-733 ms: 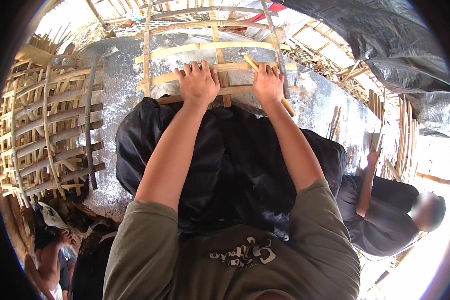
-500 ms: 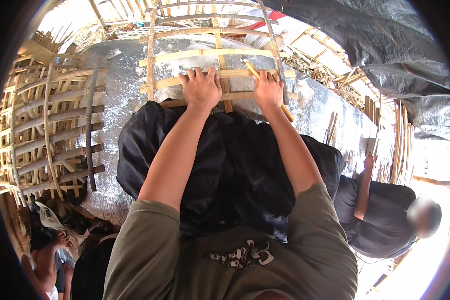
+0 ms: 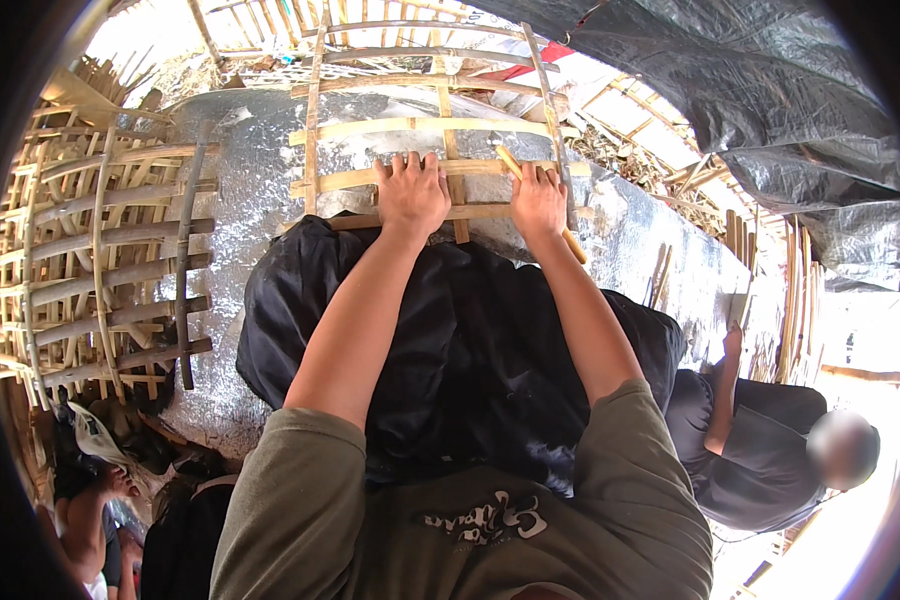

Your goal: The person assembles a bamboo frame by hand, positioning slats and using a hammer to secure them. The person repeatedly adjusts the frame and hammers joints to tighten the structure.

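Observation:
A bamboo lattice frame [image 3: 370,178], made of pale crosswise slats tied to long strips, lies in front of me with its near end by my knees. My left hand [image 3: 412,200] grips one of the near slats, its fingers curled over the far edge. At the frame's right side, my right hand [image 3: 538,205] is closed round a short yellowish bamboo stick [image 3: 576,246]. The stick slants under the palm, one end showing past the fingers and the other below the wrist. Fingertips of the right hand are partly hidden.
Stacked bamboo lattices [image 3: 120,260] stand at the left. A silvery sheet [image 3: 240,170] spreads beneath the frame. One person in dark clothes [image 3: 760,450] sits at the right, another person [image 3: 85,520] at the lower left. A dark tarp [image 3: 770,90] hangs at the upper right.
The whole view has shifted slightly, so the frame and both hands appear a little lower. The left hand's fingers look closer together. Both hands keep their places on the frame and stick.

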A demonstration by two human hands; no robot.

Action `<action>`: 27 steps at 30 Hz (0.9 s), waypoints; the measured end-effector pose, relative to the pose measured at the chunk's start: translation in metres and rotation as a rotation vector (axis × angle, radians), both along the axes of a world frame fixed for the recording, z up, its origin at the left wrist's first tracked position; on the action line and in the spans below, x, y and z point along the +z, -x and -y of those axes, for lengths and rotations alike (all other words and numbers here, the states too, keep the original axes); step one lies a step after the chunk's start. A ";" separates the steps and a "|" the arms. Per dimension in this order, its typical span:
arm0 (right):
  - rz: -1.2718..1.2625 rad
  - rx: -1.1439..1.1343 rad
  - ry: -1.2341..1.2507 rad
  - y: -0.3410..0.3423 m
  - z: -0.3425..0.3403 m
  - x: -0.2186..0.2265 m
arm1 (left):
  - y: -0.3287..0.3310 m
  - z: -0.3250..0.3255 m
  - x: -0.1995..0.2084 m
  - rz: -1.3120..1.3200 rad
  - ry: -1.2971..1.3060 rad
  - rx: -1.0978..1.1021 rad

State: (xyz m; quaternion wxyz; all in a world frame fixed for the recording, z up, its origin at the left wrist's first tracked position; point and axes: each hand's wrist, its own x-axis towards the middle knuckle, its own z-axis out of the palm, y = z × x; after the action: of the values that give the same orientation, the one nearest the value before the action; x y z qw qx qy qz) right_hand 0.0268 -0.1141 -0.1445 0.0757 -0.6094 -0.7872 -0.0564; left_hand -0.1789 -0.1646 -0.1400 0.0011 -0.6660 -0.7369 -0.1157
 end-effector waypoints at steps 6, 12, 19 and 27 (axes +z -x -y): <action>-0.005 0.004 -0.003 -0.001 0.000 0.001 | 0.000 -0.001 0.007 0.010 0.056 -0.009; 0.013 0.026 0.031 -0.001 0.000 0.017 | 0.000 -0.003 0.003 0.011 0.069 -0.018; -0.582 -0.095 0.464 -0.001 0.028 0.063 | -0.003 -0.004 0.011 0.036 0.164 0.007; -1.553 -0.382 1.072 0.009 0.117 0.093 | -0.004 -0.005 0.003 -0.020 0.100 0.028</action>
State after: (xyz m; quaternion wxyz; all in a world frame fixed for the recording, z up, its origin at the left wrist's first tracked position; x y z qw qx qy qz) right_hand 0.0176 -0.2310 -0.0510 0.2766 -0.5484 -0.3262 0.7185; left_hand -0.1745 -0.1593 -0.1371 -0.0234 -0.6559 -0.7510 -0.0720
